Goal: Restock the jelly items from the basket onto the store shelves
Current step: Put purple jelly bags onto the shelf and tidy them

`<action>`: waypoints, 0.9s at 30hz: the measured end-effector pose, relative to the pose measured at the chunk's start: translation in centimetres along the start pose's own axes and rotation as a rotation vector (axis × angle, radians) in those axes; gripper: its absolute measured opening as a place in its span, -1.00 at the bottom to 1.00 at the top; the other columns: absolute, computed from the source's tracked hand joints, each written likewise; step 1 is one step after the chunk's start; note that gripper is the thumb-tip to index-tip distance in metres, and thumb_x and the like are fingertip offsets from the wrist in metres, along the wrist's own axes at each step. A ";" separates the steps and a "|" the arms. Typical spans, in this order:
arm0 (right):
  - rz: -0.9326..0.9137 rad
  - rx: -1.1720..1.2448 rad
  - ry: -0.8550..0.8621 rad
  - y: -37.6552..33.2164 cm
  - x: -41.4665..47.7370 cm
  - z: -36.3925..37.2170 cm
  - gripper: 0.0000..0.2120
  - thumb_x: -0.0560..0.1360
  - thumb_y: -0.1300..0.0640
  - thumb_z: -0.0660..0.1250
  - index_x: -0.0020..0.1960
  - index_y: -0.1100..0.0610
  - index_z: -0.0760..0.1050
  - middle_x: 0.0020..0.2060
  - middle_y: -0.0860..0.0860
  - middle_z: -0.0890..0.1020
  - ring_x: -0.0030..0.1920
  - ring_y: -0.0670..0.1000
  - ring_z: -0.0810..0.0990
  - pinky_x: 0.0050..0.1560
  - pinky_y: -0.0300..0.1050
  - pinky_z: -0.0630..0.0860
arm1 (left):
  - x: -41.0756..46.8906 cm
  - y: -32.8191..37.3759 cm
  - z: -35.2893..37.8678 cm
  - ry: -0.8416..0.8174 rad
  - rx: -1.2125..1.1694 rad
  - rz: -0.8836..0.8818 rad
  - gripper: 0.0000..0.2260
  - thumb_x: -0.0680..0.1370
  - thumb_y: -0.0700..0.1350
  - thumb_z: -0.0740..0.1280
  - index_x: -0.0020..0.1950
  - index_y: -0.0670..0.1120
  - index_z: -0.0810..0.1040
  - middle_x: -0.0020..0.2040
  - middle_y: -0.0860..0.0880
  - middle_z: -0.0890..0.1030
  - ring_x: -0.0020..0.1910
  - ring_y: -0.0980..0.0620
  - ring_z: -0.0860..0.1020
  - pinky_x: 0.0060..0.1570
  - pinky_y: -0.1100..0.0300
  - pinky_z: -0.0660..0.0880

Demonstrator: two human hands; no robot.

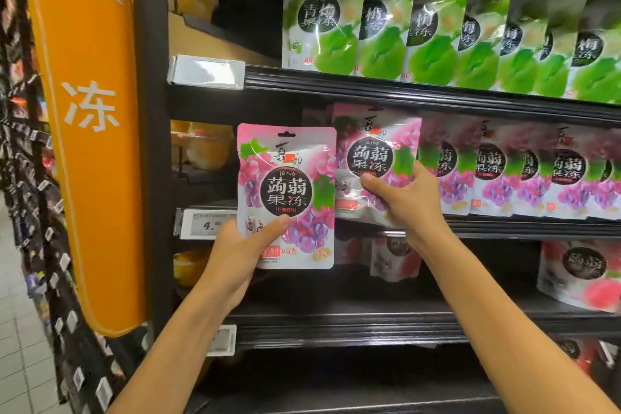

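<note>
Left hand (247, 247) pinches a grape jelly pouch (285, 191) at eight o'clock; right hand (401, 200) grips the shelf pouch (376, 151). Released leaning, it may topple.

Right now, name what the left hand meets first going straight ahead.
Probably the shelf's front rail by the price tag; the left hand, gripping a grape pouch, sits level with it. Depth unclear.

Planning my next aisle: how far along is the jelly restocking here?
Looks done: green plastic jelly pouches and pink grape jelly pouches line two shelves. In hand: the left hand holds one pink pouch unshelved; the right hand grips a second pouch at the pink row's left end. Left: unclear, basket out of view.
</note>
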State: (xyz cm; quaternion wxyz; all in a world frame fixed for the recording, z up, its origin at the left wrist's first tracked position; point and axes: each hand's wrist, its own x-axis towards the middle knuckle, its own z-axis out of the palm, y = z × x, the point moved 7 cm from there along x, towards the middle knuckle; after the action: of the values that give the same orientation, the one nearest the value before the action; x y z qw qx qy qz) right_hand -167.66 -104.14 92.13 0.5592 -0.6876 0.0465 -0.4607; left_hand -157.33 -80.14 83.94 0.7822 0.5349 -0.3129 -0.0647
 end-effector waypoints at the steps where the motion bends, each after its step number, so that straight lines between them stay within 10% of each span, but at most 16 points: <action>1: 0.000 0.008 0.002 0.0 0.5 0.3 -0.48 0.29 0.18 0.62 0.17 0.21 0.51 -0.05 0.18 0.69 -0.11 0.16 0.72 -0.27 -0.11 0.56 | 0.1 0.0 0.0 0.003 -0.009 0.001 -0.39 0.22 0.08 0.55 0.22 -0.07 0.57 0.06 -0.09 0.71 0.06 -0.08 0.68 0.05 -0.01 0.61; 4: 0.003 0.003 0.014 0.0 1.4 1.4 -0.49 0.29 0.17 0.63 0.15 0.21 0.50 -0.04 0.17 0.69 -0.08 0.15 0.71 -0.14 0.00 0.61 | 0.2 0.1 -0.4 0.004 -0.017 0.003 -0.41 0.23 0.06 0.54 0.22 -0.06 0.57 0.07 -0.08 0.71 0.06 -0.08 0.68 0.05 -0.01 0.62; 9: -0.025 -0.045 0.036 0.6 1.9 2.8 -0.62 0.32 0.24 0.60 0.02 0.17 0.48 -0.24 0.06 0.71 -0.35 0.02 0.72 -0.47 -0.18 0.58 | 0.1 0.2 -1.1 -0.016 -0.005 0.007 -0.47 0.27 0.03 0.54 0.21 -0.04 0.58 0.08 -0.09 0.70 0.06 -0.08 0.68 0.01 0.03 0.64; 14: -0.129 -0.170 0.046 0.5 1.7 3.2 -0.53 0.26 0.14 0.64 0.08 0.09 0.50 -0.07 0.03 0.69 -0.11 0.04 0.70 -0.11 -0.01 0.65 | 0.1 0.1 -2.1 0.008 -0.011 -0.010 -0.43 0.25 0.06 0.58 0.22 -0.04 0.57 0.08 -0.10 0.70 0.07 -0.09 0.68 0.02 0.01 0.63; 18: -0.167 -0.277 0.058 0.1 1.1 2.5 -0.32 0.27 0.04 0.64 0.27 0.12 0.41 0.05 -0.06 0.63 0.10 0.00 0.61 0.08 -0.17 0.57 | -0.1 -0.1 -1.8 0.005 -0.004 -0.021 -0.28 0.16 0.13 0.63 0.25 -0.05 0.56 0.09 -0.10 0.70 0.07 -0.09 0.68 0.00 0.03 0.64; 22: -0.214 -0.331 0.113 0.0 -0.3 1.1 -0.37 0.28 0.08 0.63 0.25 0.13 0.42 -0.11 -0.23 0.55 -0.10 -0.37 0.56 -0.16 -0.53 0.45 | -0.2 -0.6 -0.9 -0.009 -0.017 -0.018 -0.40 0.26 0.05 0.54 0.27 -0.05 0.55 0.10 -0.09 0.70 0.07 -0.09 0.67 -0.02 0.05 0.64; 27: -0.239 -0.537 0.141 0.2 -1.3 0.4 -0.34 0.33 -0.05 0.58 0.33 0.04 0.39 -0.03 -0.08 0.54 -0.02 0.00 0.57 -0.04 -0.05 0.56 | -0.1 -1.1 0.2 0.004 -0.016 -0.043 -0.40 0.27 0.03 0.52 0.28 -0.07 0.53 0.09 -0.07 0.70 0.07 -0.07 0.68 0.04 -0.01 0.61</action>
State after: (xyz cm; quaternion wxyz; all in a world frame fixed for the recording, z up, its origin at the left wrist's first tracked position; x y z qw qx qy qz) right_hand -168.05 -103.16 91.22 0.2944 -0.7779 0.1240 -0.5411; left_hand -157.21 -80.72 82.94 0.7856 0.5353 -0.2990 -0.0831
